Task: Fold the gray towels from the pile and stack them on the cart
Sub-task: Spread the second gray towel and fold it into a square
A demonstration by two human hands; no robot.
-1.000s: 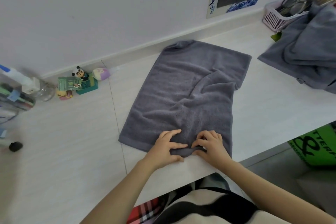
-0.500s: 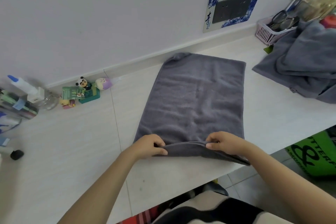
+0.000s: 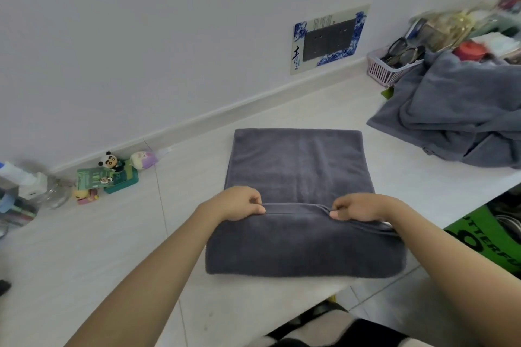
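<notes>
Head view: gray towel (image 3: 298,177) lies flat on the white desk (image 3: 84,248), its near part doubled over toward the wall.
Left hand (image 3: 238,204): fingers clamped on the folded edge, at its left end.
Right hand (image 3: 358,208): fingers pinch the same edge, at its right end.
Step in hand: carrying the near edge to the far edge, I judge.
Doing it well: move both hands level, keep the cloth taut between the fingers, match corners before releasing.
Pile (image 3: 462,118): unfolded gray towels, well to the right of the right fingers.
Cart: not in view.
</notes>
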